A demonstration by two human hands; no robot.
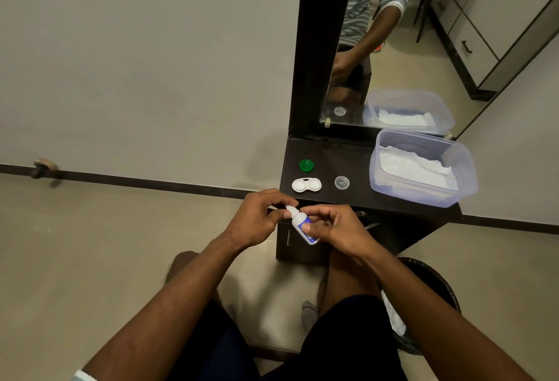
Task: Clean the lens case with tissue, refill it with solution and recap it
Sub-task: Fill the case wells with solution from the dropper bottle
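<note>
Nearest, the right hand [338,231] grips a small solution bottle [303,225] while the left hand [257,220] pinches its cap, and farther on the dark counter [357,162] lie the open lens case [306,184], a green cap [306,165], a clear cap [341,182] and, right, a tub [465,181] of tissue [414,168].

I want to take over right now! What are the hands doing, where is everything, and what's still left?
Right hand holds the small solution bottle by its body; left hand pinches its white cap end.
Lens case lies open on the dark shelf, both wells uncapped. Green cap sits behind it, clear cap to its right. Tissues are in the plastic box.
Whether the wiping is done cannot be told.
Left: open the bottle, fill both wells, screw both caps on.
</note>
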